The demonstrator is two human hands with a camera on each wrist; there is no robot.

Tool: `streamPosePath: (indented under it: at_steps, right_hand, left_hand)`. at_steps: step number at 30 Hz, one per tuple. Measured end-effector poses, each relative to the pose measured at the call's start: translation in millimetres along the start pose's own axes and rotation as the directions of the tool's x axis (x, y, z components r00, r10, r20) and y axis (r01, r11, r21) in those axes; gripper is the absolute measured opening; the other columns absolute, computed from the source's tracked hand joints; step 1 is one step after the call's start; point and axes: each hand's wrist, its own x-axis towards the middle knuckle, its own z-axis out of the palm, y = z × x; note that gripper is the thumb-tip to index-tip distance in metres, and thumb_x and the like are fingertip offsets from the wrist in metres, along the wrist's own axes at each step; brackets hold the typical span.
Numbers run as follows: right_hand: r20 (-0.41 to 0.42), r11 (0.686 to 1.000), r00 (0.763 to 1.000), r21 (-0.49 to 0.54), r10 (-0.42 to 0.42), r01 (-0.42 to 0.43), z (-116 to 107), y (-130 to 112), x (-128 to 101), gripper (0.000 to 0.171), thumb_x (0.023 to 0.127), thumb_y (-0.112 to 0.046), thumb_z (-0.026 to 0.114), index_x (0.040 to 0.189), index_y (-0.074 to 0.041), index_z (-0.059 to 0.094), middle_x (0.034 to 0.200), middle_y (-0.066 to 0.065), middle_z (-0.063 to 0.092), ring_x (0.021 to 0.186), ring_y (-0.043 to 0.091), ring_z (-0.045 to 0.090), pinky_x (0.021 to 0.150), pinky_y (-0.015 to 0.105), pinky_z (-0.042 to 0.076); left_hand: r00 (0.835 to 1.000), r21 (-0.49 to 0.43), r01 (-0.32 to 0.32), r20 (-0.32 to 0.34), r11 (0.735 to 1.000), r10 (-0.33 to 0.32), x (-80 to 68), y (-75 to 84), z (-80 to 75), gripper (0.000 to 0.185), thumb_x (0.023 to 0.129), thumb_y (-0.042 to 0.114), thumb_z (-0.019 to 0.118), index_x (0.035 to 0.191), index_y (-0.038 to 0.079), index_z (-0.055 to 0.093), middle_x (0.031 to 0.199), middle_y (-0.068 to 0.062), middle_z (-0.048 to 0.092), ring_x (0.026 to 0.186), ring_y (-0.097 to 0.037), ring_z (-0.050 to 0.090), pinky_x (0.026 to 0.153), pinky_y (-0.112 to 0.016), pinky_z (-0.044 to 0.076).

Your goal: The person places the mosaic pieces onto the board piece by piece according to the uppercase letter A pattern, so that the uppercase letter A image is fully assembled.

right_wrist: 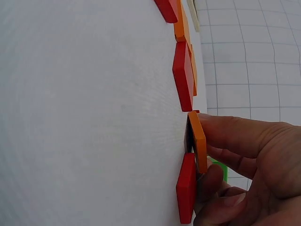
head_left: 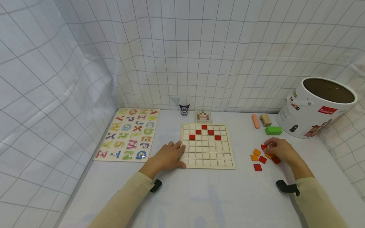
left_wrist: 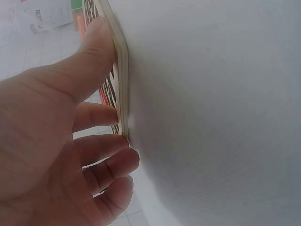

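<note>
A wooden grid board (head_left: pixel 207 156) lies at the table's middle, with several red tiles (head_left: pixel 204 127) set in its upper rows. My left hand (head_left: pixel 169 155) rests against the board's near left corner, thumb (left_wrist: pixel 89 47) and fingertips touching its edge (left_wrist: pixel 123 70). To the right lie loose red tiles (head_left: pixel 258 167) and orange tiles (head_left: pixel 254 157). My right hand (head_left: pixel 280 150) is over them. In the right wrist view its finger and thumb (right_wrist: pixel 244 141) pinch an orange tile (right_wrist: pixel 197 139), which is tilted up off the table beside a red tile (right_wrist: pixel 186 188).
An alphabet puzzle (head_left: pixel 128 133) lies at the left. Behind the board stand a small figure (head_left: pixel 184 109) and a pattern card (head_left: pixel 203 117). At the right are a pink stick (head_left: pixel 255 121), a wooden block (head_left: pixel 265 120), a green block (head_left: pixel 273 130) and a white bucket (head_left: pixel 316 109).
</note>
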Motion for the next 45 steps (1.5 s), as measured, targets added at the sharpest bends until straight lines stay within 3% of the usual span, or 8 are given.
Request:
streamPosePath:
  at_steps: [3, 7, 11, 16, 26, 32, 36, 45]
  right_hand:
    - [-0.015, 1.0, 1.0, -0.005, -0.006, 0.006, 1, -1, -2, 0.045, 0.094, -0.023, 0.073, 0.125, 0.004, 0.055, 0.111, 0.021, 0.055, 0.098, 0.032, 0.053, 0.074, 0.031, 0.05]
    - [-0.119, 1.0, 0.993, 0.03, 0.014, -0.011, 2, 3, 0, 0.04, 0.097, -0.026, 0.069, 0.121, 0.002, 0.052, 0.111, 0.02, 0.054, 0.096, 0.032, 0.053, 0.07, 0.029, 0.051]
    - [-0.187, 0.993, 0.982, 0.113, -0.004, 0.025, 1, 7, 2, 0.042, 0.101, -0.026, 0.062, 0.132, 0.0, 0.05, 0.104, 0.018, 0.053, 0.084, 0.027, 0.054, 0.063, 0.028, 0.05]
    - [-0.181, 0.971, 0.983, 0.225, -0.045, 0.085, -2, 4, 0, 0.047, 0.106, -0.03, 0.055, 0.141, 0.0, 0.049, 0.095, 0.012, 0.05, 0.074, 0.019, 0.052, 0.061, 0.026, 0.048]
    - [-0.096, 0.915, 0.991, 0.383, -0.094, 0.124, 0, -8, 0, 0.059, 0.102, -0.035, 0.064, 0.146, -0.001, 0.045, 0.101, 0.008, 0.058, 0.078, 0.017, 0.061, 0.071, 0.023, 0.056]
    - [-0.051, 0.91, 0.989, 0.389, -0.138, 0.147, 13, -39, 3, 0.057, 0.1, -0.031, 0.067, 0.147, -0.004, 0.046, 0.106, 0.008, 0.066, 0.085, 0.019, 0.064, 0.073, 0.025, 0.056]
    - [-0.013, 0.884, 0.983, 0.436, -0.185, 0.172, 33, -70, 11, 0.054, 0.097, -0.023, 0.072, 0.141, -0.003, 0.047, 0.099, 0.012, 0.068, 0.079, 0.018, 0.065, 0.068, 0.026, 0.055]
    - [0.135, 0.822, 0.937, 0.531, -0.323, 0.207, 96, -139, 28, 0.041, 0.094, -0.008, 0.072, 0.129, -0.001, 0.052, 0.088, 0.007, 0.066, 0.073, 0.018, 0.063, 0.063, 0.028, 0.053]
  left_hand:
    - [1.0, -0.001, -0.002, 0.001, 1.0, 0.002, 0.8, 0.1, 0.7, 0.087, 0.087, 0.055, 0.074, 0.154, 0.009, 0.045, 0.163, -0.016, 0.036, 0.143, -0.038, 0.04, 0.114, -0.056, 0.037]
    - [1.0, 0.003, 0.0, 0.002, 1.0, 0.0, 1.1, 0.1, 1.1, 0.087, 0.087, 0.055, 0.074, 0.154, 0.009, 0.045, 0.163, -0.015, 0.036, 0.143, -0.037, 0.041, 0.113, -0.056, 0.037]
    - [1.0, 0.012, 0.002, 0.001, 1.0, -0.002, 1.8, 0.1, 1.1, 0.087, 0.087, 0.055, 0.074, 0.154, 0.009, 0.044, 0.163, -0.015, 0.037, 0.142, -0.037, 0.041, 0.113, -0.055, 0.038]
    - [1.0, 0.02, 0.009, 0.002, 1.0, -0.009, 3.1, -0.5, 2.2, 0.087, 0.086, 0.056, 0.075, 0.155, 0.01, 0.044, 0.163, -0.014, 0.037, 0.142, -0.036, 0.041, 0.113, -0.055, 0.038]
    - [1.0, 0.016, 0.005, 0.01, 1.0, -0.006, 3.3, -1.4, 1.8, 0.088, 0.086, 0.058, 0.073, 0.155, 0.011, 0.043, 0.164, -0.013, 0.035, 0.143, -0.036, 0.041, 0.114, -0.054, 0.037]
    - [1.0, -0.009, 0.007, 0.023, 1.0, -0.007, 1.5, -4.2, -0.6, 0.087, 0.086, 0.056, 0.076, 0.155, 0.012, 0.044, 0.163, -0.012, 0.036, 0.143, -0.036, 0.04, 0.115, -0.054, 0.036]
    - [1.0, -0.036, 0.011, 0.023, 0.999, -0.01, 1.8, -7.2, -2.3, 0.087, 0.084, 0.053, 0.079, 0.154, 0.014, 0.046, 0.163, -0.009, 0.038, 0.14, -0.034, 0.041, 0.115, -0.053, 0.036]
    - [1.0, -0.042, -0.004, 0.002, 0.999, 0.004, 5.4, -10.7, -1.1, 0.087, 0.081, 0.05, 0.083, 0.153, 0.015, 0.048, 0.16, -0.008, 0.041, 0.132, -0.031, 0.045, 0.112, -0.05, 0.039]
